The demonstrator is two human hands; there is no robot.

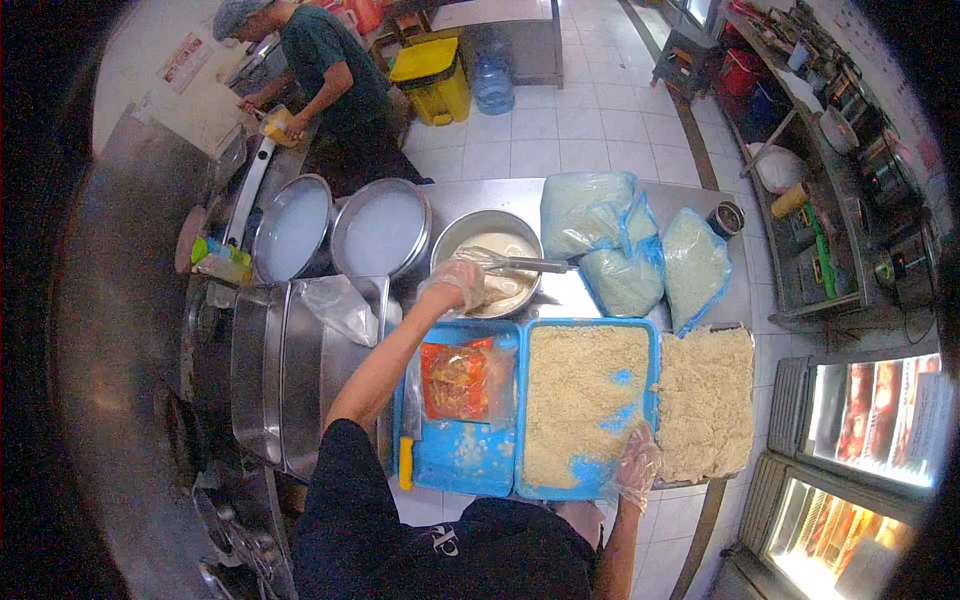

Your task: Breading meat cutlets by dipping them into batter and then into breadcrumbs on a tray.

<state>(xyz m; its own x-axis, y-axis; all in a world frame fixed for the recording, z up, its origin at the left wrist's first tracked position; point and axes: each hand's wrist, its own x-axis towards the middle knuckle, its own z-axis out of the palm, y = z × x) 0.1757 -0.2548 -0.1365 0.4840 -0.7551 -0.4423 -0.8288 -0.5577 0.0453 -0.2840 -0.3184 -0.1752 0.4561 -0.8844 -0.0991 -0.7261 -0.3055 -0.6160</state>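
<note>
My left hand (pixel 458 282), in a clear plastic glove, is at the near-left rim of a steel bowl (pixel 535 290) of pale batter. Its fingers curl down into the bowl; what they hold, if anything, is hidden. Beside them a long metal utensil (pixel 535 265) lies across the bowl, whisk or tongs, I cannot tell. My right hand (pixel 638 468), also gloved, is at the near-right edge of a blue tray (pixel 590 493) of pale crumbs (pixel 585 380), its fingers loosely apart. Blue patches of the tray's bottom show through the crumbs.
Left of the crumbs, another blue tray (pixel 460 470) holds a bag of orange-red food (pixel 460 380) and a yellow-handled knife (pixel 406 462). A crumb-covered tray (pixel 706 400) is at right, crumb bags (pixel 590 215) behind. Pots of cloudy liquid (pixel 382 230) stand left; a person (pixel 330 80) works beyond.
</note>
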